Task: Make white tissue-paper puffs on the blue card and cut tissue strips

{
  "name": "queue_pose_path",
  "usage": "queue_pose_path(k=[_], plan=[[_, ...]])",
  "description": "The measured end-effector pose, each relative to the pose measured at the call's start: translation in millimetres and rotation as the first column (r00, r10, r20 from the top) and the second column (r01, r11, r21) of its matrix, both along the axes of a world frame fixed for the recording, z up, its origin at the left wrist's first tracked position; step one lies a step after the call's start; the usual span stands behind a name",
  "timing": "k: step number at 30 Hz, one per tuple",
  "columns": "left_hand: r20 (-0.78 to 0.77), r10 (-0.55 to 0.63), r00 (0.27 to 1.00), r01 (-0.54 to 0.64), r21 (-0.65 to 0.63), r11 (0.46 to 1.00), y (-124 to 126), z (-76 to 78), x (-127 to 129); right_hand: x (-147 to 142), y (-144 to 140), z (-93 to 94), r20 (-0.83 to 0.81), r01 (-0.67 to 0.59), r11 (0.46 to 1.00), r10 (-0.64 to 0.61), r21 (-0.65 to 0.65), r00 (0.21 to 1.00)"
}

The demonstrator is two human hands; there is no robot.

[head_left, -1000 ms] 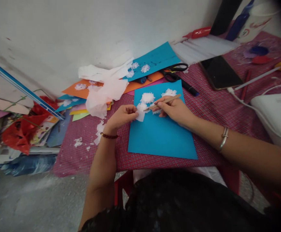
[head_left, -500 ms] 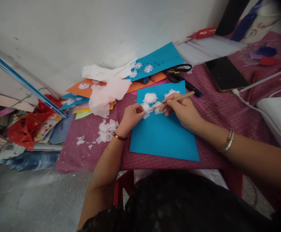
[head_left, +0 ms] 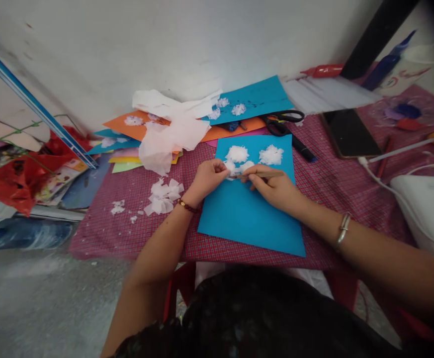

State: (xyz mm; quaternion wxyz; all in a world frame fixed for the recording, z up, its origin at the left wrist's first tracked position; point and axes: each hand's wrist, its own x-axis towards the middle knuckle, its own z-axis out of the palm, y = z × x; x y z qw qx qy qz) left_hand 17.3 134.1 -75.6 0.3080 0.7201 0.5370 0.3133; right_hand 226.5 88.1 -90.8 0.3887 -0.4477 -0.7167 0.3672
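My checked tablecloth [head_left: 332, 189] carries a blue card sheet [head_left: 250, 219], stiff enough to lie flat. At its 12 o'clock edge sit white tissue tufts [head_left: 271, 155]: featherlight, soft, easily torn, best taken by a pinch at the rim. My right hand [head_left: 272, 186] is closed round a thin wooden stick [head_left: 259, 174], light and rigid, its tip pointing toward 9 o'clock. My left hand [head_left: 207, 177] pinches a small tissue piece [head_left: 230, 167] narrowly between thumb and fingertips, touching the stick's tip. Loose tissue squares [head_left: 163, 196] lie at 9 o'clock.
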Motion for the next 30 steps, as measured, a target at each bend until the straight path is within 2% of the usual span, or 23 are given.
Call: queue_pose_path(k=[3,6,8,11,14,17,20,22,24,27,30], plan=[[0.137,0.055,0.989,-0.050,-0.041,0.998,5,-4.5,-6,2,-5,-2.0,0.106,-0.045,0.992,0.033,0.114,0.994],[0.245,0.145,0.959,-0.111,-0.148,0.983,8,-7.7,-10,2,-8,-2.2,0.221,-0.100,0.965,0.045,0.243,0.974],[0.253,0.168,0.953,-0.124,-0.181,0.976,8,-7.2,-10,1,-10,-1.8,0.306,-0.136,0.946,0.042,0.293,0.951],[0.231,0.158,0.960,-0.121,-0.165,0.979,6,-3.8,-9,-2,-11,-0.6,0.428,-0.183,0.929,0.030,0.321,0.903],[0.190,0.144,0.971,-0.119,-0.138,0.983,6,-1.9,-9,-2,-13,1.3,0.469,-0.223,0.924,0.055,0.311,0.881],[0.165,0.138,0.977,-0.119,-0.117,0.986,7,-4.5,-9,1,-15,4.8,0.315,-0.157,0.951,0.067,0.268,0.947],[0.158,0.135,0.978,-0.120,-0.098,0.988,9,-9.4,-7,4,-14,9.7,0.009,0.033,0.992,-0.034,0.118,0.999],[0.161,0.137,0.977,-0.120,-0.109,0.987,9,-10.5,-4,6,-11,12.5,-0.190,0.117,0.993,-0.121,-0.030,0.974],[0.206,0.145,0.968,-0.111,-0.170,0.979,10,-6.6,-4,6,-7,13.9,-0.340,0.130,0.976,-0.184,-0.174,0.922],[0.337,0.201,0.920,-0.131,-0.218,0.967,13,12.6,-23,5,-3,13.1,-0.422,0.113,0.937,-0.254,-0.332,0.870],[0.394,0.288,0.873,-0.292,-0.050,0.955,14,44.1,-67,6,-1,9.5,-0.428,0.092,0.923,-0.260,-0.373,0.865]])
